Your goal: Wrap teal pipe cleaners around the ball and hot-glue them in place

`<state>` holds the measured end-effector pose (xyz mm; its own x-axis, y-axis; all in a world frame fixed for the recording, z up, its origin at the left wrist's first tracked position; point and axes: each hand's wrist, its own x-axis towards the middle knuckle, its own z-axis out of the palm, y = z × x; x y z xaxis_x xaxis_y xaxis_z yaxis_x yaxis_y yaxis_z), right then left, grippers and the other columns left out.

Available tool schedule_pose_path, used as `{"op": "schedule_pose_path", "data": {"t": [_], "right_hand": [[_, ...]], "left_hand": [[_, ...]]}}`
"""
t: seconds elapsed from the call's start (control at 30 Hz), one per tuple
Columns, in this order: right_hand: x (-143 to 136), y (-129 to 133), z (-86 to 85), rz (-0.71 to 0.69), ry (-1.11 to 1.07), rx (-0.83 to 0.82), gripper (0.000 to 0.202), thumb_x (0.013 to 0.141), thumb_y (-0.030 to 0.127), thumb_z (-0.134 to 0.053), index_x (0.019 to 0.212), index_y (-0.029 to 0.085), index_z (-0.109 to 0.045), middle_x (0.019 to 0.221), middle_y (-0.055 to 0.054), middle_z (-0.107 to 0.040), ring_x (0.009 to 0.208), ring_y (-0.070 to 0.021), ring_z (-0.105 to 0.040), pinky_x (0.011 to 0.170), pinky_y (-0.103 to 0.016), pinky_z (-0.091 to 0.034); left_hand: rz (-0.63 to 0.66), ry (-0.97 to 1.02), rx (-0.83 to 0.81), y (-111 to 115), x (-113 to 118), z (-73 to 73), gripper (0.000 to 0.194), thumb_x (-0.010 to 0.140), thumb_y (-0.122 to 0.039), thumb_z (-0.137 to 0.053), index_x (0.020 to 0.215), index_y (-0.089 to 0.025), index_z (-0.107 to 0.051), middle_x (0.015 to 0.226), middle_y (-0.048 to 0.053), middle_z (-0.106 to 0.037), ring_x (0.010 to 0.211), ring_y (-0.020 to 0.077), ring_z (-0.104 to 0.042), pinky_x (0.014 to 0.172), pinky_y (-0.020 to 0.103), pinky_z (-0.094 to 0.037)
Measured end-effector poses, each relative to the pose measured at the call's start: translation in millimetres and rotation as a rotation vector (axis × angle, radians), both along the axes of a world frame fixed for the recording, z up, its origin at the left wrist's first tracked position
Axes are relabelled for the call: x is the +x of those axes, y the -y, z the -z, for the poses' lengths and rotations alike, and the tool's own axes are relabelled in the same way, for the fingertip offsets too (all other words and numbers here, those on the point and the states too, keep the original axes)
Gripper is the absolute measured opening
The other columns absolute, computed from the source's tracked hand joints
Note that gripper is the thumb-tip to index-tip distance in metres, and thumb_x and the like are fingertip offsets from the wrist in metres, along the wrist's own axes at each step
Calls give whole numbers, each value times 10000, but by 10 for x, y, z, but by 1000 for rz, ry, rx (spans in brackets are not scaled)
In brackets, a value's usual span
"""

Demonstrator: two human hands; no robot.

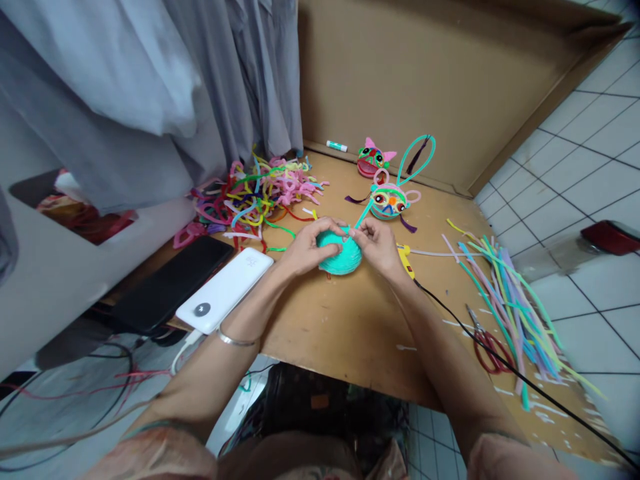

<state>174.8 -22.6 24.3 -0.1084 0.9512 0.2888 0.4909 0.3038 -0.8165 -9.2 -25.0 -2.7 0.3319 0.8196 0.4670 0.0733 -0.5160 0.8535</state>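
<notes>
Over the middle of the cardboard-coloured work surface, my left hand (311,245) grips a turquoise dome (341,259) that looks wound from fuzzy pipe cleaner. The thumb lies across its top and the fingers curl round the far side. At the dome's upper right, my right hand (377,244) pinches a turquoise pipe cleaner (365,213), whose free end sticks up and away. Just beyond my hands sits a decorated animal-face figure (389,202) with pink loop ears and a turquoise loop handle. Right of my right hand lies a yellow glue gun (406,261), partly hidden by it.
A tangled heap of coloured pipe cleaners (260,193) lies back left, near a black phone (173,283) and a white power bank (225,290). Straight pipe cleaners (520,307) and red-handled scissors (489,347) lie right, crossed by a black cord (470,332). Another figure (371,160) stands behind.
</notes>
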Motion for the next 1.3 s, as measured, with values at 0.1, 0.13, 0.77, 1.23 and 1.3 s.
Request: {"op": "schedule_pose_path", "data": {"t": [0.1,0.13,0.77,1.23,1.3], "right_hand": [[4,6,-3,4,4,-2,297,771,386,-669,632,229,-458,565,60,-422,551,-104,-373,551,-266,-284],[6,7,-3,3,7,-4,295,772,386,-669,634,229,-461,564,60,-421,549,-104,-373,550,-267,-283],[11,7,-13,-21,-20,-54,315,742,409,-721,644,225,-484,557,65,-428,551,-103,-380,536,-255,-286],[24,57,-191,-56,-165,-88,456,686,598,-740,613,235,-474,476,60,-469,453,-87,-413,469,-245,-308],[1,104,-262,-58,-224,-113,515,611,644,-782,596,237,-468,466,55,-491,437,-89,-432,459,-244,-335]], "left_hand": [[-7,-5,9,9,9,-7,239,720,-279,-660,930,-166,-654,1205,118,-700,1134,253,-657,1029,441,-480],[-11,-3,7,12,12,-10,236,733,-293,-665,931,-165,-654,1208,123,-699,1138,256,-656,1025,441,-484],[-10,58,-30,-42,30,44,235,739,-346,-670,898,-173,-675,1184,106,-712,1126,261,-658,972,412,-501],[-50,-147,106,5,18,26,473,676,-437,-786,1027,-171,-612,1293,147,-647,1169,279,-634,1022,430,-480],[-54,-162,118,-1,38,45,562,628,-467,-836,1048,-178,-599,1319,154,-632,1190,290,-625,1031,437,-475]]}}
